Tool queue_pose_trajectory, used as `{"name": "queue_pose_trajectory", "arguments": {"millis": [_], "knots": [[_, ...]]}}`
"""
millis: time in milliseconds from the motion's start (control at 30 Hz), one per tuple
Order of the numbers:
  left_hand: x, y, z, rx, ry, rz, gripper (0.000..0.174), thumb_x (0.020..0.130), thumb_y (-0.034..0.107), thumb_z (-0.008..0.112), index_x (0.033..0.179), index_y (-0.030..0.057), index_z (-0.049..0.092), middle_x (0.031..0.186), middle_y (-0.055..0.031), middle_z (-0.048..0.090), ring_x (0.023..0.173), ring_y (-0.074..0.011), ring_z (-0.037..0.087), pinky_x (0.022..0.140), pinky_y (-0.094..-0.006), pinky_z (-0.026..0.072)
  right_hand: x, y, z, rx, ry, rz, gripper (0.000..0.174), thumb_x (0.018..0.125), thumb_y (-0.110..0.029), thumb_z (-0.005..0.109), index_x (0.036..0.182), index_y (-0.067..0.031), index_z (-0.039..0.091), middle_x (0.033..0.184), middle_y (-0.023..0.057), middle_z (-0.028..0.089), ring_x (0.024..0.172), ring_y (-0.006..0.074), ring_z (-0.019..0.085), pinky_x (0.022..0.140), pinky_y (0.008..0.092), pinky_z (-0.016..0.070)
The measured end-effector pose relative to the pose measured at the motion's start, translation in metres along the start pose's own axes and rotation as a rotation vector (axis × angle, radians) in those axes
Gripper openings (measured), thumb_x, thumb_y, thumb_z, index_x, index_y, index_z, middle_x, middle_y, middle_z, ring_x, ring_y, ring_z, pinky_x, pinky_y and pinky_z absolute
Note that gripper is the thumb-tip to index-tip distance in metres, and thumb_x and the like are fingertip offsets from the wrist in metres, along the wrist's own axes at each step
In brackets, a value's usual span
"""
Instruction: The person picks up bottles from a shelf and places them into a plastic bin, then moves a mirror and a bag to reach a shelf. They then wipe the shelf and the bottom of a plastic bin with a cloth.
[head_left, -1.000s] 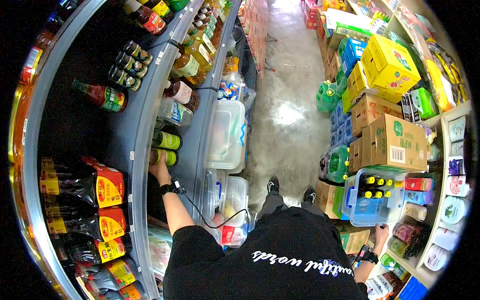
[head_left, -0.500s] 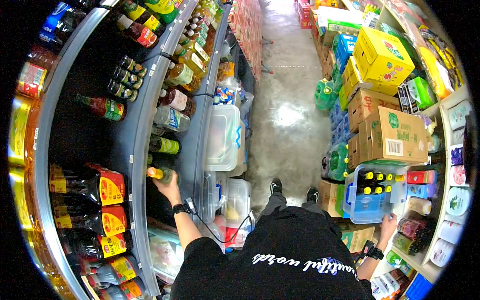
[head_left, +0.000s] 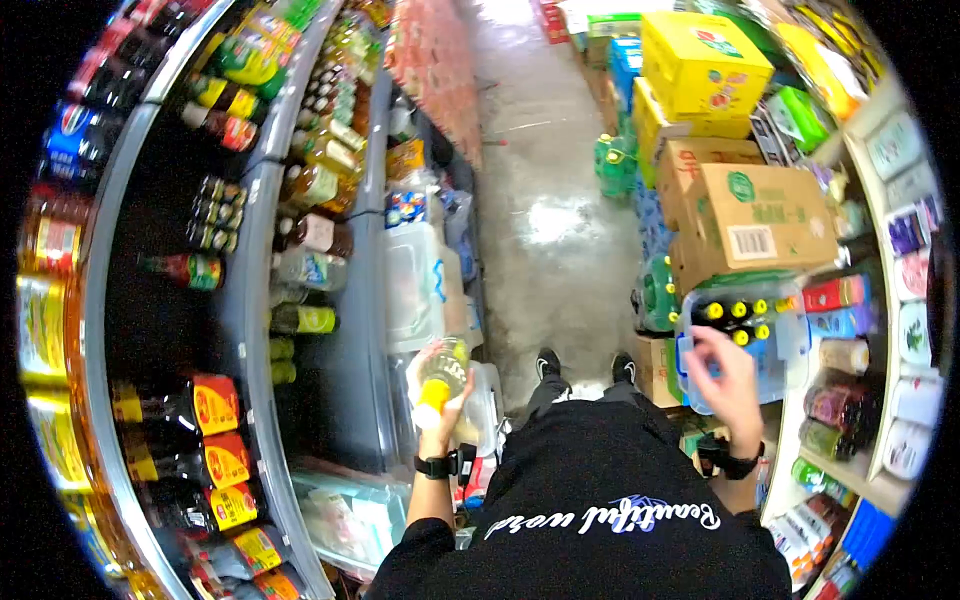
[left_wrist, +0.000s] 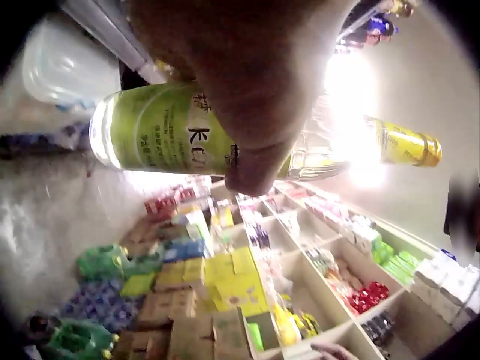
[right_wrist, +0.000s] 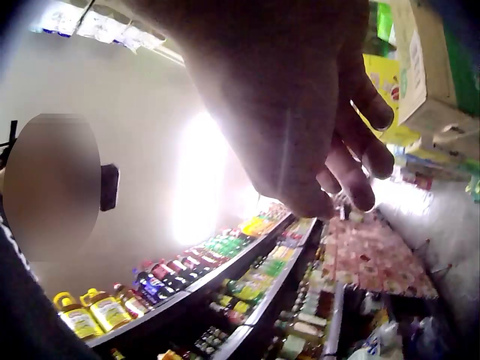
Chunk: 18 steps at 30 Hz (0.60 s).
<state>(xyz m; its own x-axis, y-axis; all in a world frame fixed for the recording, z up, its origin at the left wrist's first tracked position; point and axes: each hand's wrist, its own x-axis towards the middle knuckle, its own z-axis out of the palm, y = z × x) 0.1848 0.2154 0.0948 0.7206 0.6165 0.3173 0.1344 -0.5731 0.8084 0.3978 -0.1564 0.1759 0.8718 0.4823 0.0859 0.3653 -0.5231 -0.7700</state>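
My left hand [head_left: 437, 425] grips a clear glass bottle [left_wrist: 169, 127] with a green label and a yellow cap. In the head view the bottle is in front of the lower shelf, its cap tilted toward my body. Fingers wrap its middle in the left wrist view, hiding part of the label. My right hand [head_left: 730, 390] is raised over the near side of a clear plastic tub [head_left: 797, 350], fingers loosely bent and nothing in them. Several dark bottles [head_left: 738, 309] with yellow caps stand in that tub, partly behind the hand.
Grey shelves [head_left: 352, 370] with sauce and oil bottles line the left side. Cardboard boxes [head_left: 765, 215] and a yellow box [head_left: 705, 65] are stacked beyond the tub. Lidded storage boxes [head_left: 412, 280] sit low by the left shelf. The concrete aisle [head_left: 545, 290] runs between.
My left hand has lifted the bottle off the lower shelf and carried it right, toward the aisle. My right hand has left the tub's edge and risen over it. The view has shifted.
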Motion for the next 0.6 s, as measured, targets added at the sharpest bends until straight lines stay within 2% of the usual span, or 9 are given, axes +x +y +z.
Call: {"name": "queue_pose_trajectory", "arguments": {"millis": [100,200,267,333,400,467,533,567,600], "knots": [[0.018,0.041,0.048,-0.183,-0.158,0.164,0.071,0.065,0.005,0.088,0.123,0.0057,0.048,0.123,-0.0148,0.060,0.122,-0.0301,0.056,0.108,-0.0416,0.0426,0.004,-0.019,0.007,0.016,-0.128,-0.317,0.041,0.079,-0.016,0.079,0.116,-0.0037,0.066,0.081,0.0105,0.068,0.070,0.0261,0.068,0.061,0.0361,0.0536],[0.026,0.052,0.113,-0.360,-0.405,0.337,0.050,0.068,0.007,0.083,0.112,0.0057,0.059,0.119,-0.0151,0.065,0.121,-0.0348,0.058,0.113,-0.0512,0.0373,-0.006,-0.044,0.004,0.064,-0.115,-0.442,0.057,0.082,-0.037,0.078,0.125,-0.0039,0.060,0.075,0.0085,0.065,0.064,0.0256,0.065,0.057,0.0362,0.0514],[0.032,0.092,0.139,-0.287,-0.616,0.453,0.049,0.069,0.009,0.083,0.112,0.0054,0.060,0.120,-0.0150,0.064,0.121,-0.0355,0.058,0.112,-0.0533,0.0367,-0.018,-0.040,-0.003,0.024,-0.124,-0.478,0.067,0.082,-0.042,0.076,0.131,-0.0034,0.055,0.078,0.0098,0.066,0.066,0.0273,0.066,0.056,0.0371,0.0507],[0.028,0.117,0.169,-0.252,-0.770,0.605,0.055,0.066,0.011,0.084,0.115,0.0047,0.060,0.120,-0.0135,0.065,0.122,-0.0359,0.058,0.111,-0.0551,0.0382,-0.029,-0.033,-0.010,0.053,-0.004,-0.517,0.060,0.079,-0.042,0.080,0.121,-0.0028,0.063,0.072,0.0053,0.064,0.061,0.0209,0.065,0.053,0.0314,0.0489],[0.016,0.128,0.198,-0.323,-0.885,0.602,0.047,0.076,0.011,0.077,0.117,0.0016,0.057,0.122,-0.0158,0.065,0.123,-0.0353,0.058,0.111,-0.0510,0.0384,-0.047,-0.023,-0.015,-0.020,0.057,-0.442,0.056,0.078,-0.043,0.081,0.114,-0.0031,0.064,0.067,0.0045,0.062,0.057,0.0208,0.064,0.049,0.0314,0.0476],[0.006,0.141,0.224,-0.464,-1.007,0.573,0.053,0.073,0.011,0.079,0.120,0.0004,0.057,0.126,-0.0163,0.063,0.125,-0.0363,0.057,0.111,-0.0514,0.0384,-0.059,-0.017,-0.023,-0.082,0.108,-0.362,0.054,0.076,-0.044,0.082,0.107,-0.0035,0.066,0.062,0.0037,0.060,0.052,0.0209,0.063,0.046,0.0317,0.0462],[-0.005,0.159,0.244,-0.437,-1.105,0.651,0.054,0.072,0.011,0.080,0.120,0.0011,0.057,0.127,-0.0160,0.063,0.125,-0.0369,0.057,0.111,-0.0518,0.0379,-0.074,-0.010,-0.041,-0.146,0.150,-0.261,0.052,0.073,-0.045,0.084,0.101,-0.0041,0.067,0.057,0.0029,0.058,0.047,0.0211,0.061,0.043,0.0321,0.0449],[-0.013,0.167,0.254,-0.451,-1.141,0.612,0.061,0.064,0.008,0.083,0.119,0.0028,0.058,0.127,-0.0130,0.063,0.125,-0.0358,0.056,0.111,-0.0538,0.0373,-0.079,-0.008,-0.049,-0.151,0.194,-0.253,0.043,0.072,-0.036,0.085,0.097,-0.0051,0.069,0.053,0.0028,0.056,0.045,0.0208,0.060,0.042,0.0314,0.0447],[-0.015,0.176,0.262,-0.479,-1.174,0.631,0.063,0.063,0.006,0.084,0.120,0.0022,0.057,0.127,-0.0136,0.063,0.126,-0.0342,0.056,0.110,-0.0528,0.0392,-0.086,-0.002,-0.049,-0.156,0.253,-0.216,0.038,0.072,-0.032,0.084,0.095,-0.0055,0.070,0.054,0.0030,0.057,0.045,0.0205,0.060,0.043,0.0307,0.0453]]}}
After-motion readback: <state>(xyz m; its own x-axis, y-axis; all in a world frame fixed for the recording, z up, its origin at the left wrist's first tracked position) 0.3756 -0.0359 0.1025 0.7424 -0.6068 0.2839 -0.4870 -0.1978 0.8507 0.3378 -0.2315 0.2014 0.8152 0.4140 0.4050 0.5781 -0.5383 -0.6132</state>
